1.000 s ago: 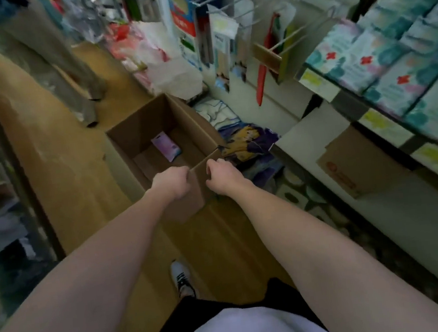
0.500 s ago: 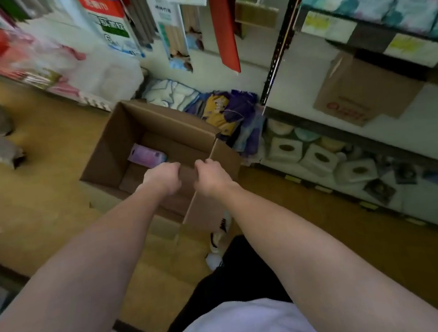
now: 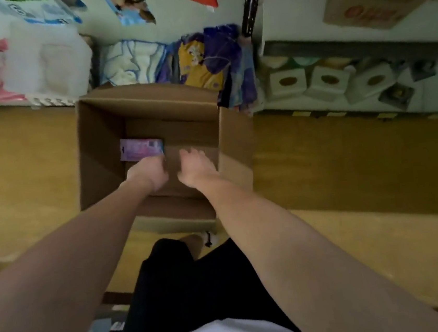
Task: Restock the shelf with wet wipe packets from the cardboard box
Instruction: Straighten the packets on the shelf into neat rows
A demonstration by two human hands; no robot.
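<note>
Folded blankets [image 3: 200,58] lie behind wooden floor [image 3: 348,164].

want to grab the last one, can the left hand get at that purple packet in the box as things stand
Probably yes. The left hand is already inside the open cardboard box, right at the purple packet's near edge, with nothing lying between them. Blur hides whether it is touching it.

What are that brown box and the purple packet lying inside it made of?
The box looks like plain corrugated cardboard: matte brown, with creased flaps. The purple packet seems to be soft printed plastic film with a slight sheen, though blur leaves that uncertain.
</note>
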